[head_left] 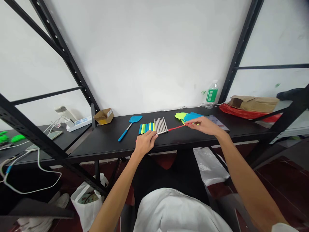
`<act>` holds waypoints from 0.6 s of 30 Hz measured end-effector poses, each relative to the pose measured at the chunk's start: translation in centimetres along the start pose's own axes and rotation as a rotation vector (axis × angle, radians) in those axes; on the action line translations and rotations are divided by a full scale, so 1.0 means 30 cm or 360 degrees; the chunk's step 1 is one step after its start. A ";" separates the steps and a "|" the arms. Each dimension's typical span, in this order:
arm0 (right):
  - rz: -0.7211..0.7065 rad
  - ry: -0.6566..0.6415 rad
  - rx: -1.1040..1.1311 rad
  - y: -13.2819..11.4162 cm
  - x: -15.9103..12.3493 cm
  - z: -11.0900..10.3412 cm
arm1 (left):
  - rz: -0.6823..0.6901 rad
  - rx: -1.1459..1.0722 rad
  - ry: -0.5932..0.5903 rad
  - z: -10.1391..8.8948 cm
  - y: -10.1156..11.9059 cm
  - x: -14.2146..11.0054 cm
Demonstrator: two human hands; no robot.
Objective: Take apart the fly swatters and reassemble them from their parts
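My left hand (145, 142) is closed around the near end of a red fly swatter (178, 127), where a bit of red handle shows past the fingers. A silver rod runs from that hand to the red head part, seen nearly edge-on. The far end of the red part is pinched by my right hand (202, 125). Just beyond my left hand lies a row of blue and yellow-green handles (146, 128), beside several silver rods (160, 125). A blue fly swatter (129, 128) rests to their left. Blue and yellow-green swatter heads (190, 116) are piled behind my right hand.
A small open cardboard box (103, 116) and a white power strip (79, 123) stand left. A water bottle (211, 94) is at the back right, near a flat tablet-like object (218, 123). Black shelf posts (243, 45) frame the black table (103, 141). A brown package (253, 103) lies on red plastic.
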State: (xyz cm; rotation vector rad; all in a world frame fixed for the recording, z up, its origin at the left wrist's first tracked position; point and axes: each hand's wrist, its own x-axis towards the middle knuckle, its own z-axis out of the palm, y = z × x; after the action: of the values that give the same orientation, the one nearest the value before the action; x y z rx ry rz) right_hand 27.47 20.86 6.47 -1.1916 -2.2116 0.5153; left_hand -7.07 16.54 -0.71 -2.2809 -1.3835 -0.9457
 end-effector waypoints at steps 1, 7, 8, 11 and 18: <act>0.0005 -0.0004 -0.0001 -0.001 -0.001 0.000 | 0.0001 0.0003 0.0002 0.000 0.000 0.000; -0.0007 -0.0075 0.0067 -0.020 -0.005 0.000 | -0.0004 -0.0014 0.0006 -0.002 0.000 0.000; -0.0001 -0.0094 0.0089 -0.024 -0.005 0.001 | -0.0010 -0.0018 0.0007 -0.001 0.000 0.000; 0.0010 -0.0134 0.0132 -0.034 -0.005 0.005 | -0.0030 -0.0023 0.0006 0.000 0.000 -0.001; 0.0001 -0.0112 0.0115 -0.032 0.001 0.017 | -0.0058 -0.0054 0.0006 -0.002 0.002 -0.001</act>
State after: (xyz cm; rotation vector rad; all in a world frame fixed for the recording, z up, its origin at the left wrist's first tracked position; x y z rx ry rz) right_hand 26.53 20.34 6.65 -1.1530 -2.2320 0.6410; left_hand -7.04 16.46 -0.69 -2.2847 -1.4229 -0.9915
